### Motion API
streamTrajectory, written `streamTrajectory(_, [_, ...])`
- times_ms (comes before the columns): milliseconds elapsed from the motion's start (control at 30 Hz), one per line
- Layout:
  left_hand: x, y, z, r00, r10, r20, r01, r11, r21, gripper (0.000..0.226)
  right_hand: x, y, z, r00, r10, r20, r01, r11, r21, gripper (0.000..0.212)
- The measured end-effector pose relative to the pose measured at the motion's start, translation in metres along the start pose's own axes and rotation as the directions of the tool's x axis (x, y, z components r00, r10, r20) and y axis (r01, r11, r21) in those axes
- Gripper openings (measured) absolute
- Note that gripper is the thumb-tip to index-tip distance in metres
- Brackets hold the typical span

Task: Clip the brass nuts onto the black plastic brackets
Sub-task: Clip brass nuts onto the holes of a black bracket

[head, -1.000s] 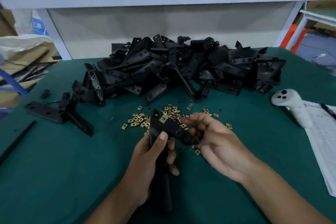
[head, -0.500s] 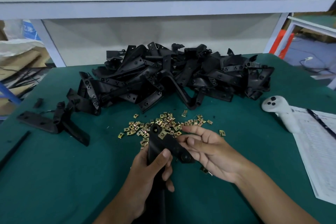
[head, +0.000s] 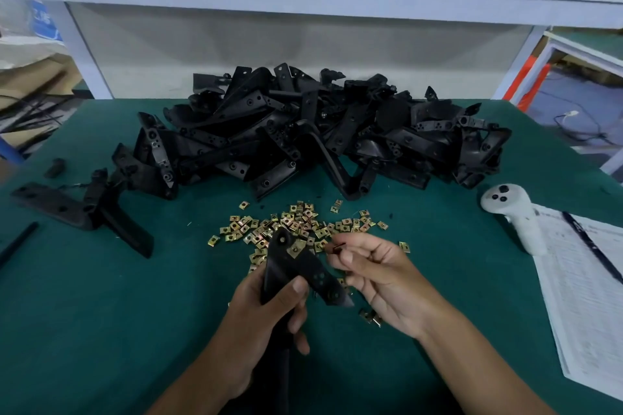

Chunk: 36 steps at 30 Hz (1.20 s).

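Observation:
My left hand [head: 269, 310] grips a black plastic bracket [head: 296, 266] upright over the green table, thumb pressed on its face. One brass nut [head: 296, 250] sits clipped on the bracket near its top. My right hand [head: 377, 276] pinches a single brass nut [head: 338, 247] between thumb and fingertips, just right of the bracket and apart from it. A scatter of loose brass nuts [head: 296, 222] lies on the table behind both hands. A large pile of black brackets [head: 313, 135] fills the back of the table.
A lone black bracket [head: 81, 209] lies at the left, with a black rod [head: 17, 242] near the left edge. A white controller [head: 512, 212] and a printed sheet with a pen [head: 586, 283] lie at the right. A few nuts [head: 371, 317] lie under my right palm.
My right hand has drawn back from the bracket's arm and now pinches a nut up beside it. The left hand keeps its hold on the bracket. The view has tilted.

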State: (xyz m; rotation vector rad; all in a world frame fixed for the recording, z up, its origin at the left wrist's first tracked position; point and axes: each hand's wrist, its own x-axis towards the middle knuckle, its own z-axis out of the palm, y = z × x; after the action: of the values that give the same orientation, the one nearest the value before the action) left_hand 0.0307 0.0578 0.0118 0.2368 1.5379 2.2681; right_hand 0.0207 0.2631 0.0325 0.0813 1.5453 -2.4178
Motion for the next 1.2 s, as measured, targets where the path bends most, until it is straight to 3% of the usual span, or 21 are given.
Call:
streamTrajectory(233, [0.001, -0.002, 0.001, 1.000, 0.021, 0.003, -0.021, 0.999, 0.045, 0.016, -0.001, 0.003, 0.001, 0.997, -0.070, 0.026, 0.071, 0.997, -0.012, 0.015])
streamTrajectory(433, [0.001, -0.004, 0.000, 1.000, 0.027, 0.014, -0.027, 0.999, 0.047, 0.017, -0.001, 0.004, 0.003, 0.989, -0.102, 0.109, 0.099, 0.995, 0.032, 0.027])
streamTrajectory(500, [0.001, -0.004, 0.000, 1.000, 0.026, 0.016, -0.027, 0.998, 0.050, 0.018, -0.001, 0.004, 0.003, 0.987, -0.105, 0.119, 0.107, 0.994, -0.011, 0.032])
streamTrajectory(667, [0.000, -0.004, -0.001, 0.999, 0.007, 0.037, -0.010, 0.996, 0.087, 0.030, -0.005, 0.003, 0.005, 0.990, -0.081, 0.117, 0.095, 0.988, -0.118, 0.022])
streamTrajectory(1033, [-0.001, -0.005, -0.001, 0.997, -0.014, 0.076, 0.007, 0.996, 0.090, 0.020, -0.010, -0.005, 0.006, 0.984, -0.044, 0.171, 0.083, 0.970, -0.229, 0.025])
streamTrajectory(1200, [-0.002, -0.005, -0.002, 0.989, -0.020, 0.143, 0.007, 0.996, 0.091, 0.019, -0.015, -0.013, 0.004, 0.975, 0.020, 0.222, 0.054, 0.945, -0.322, 0.015])
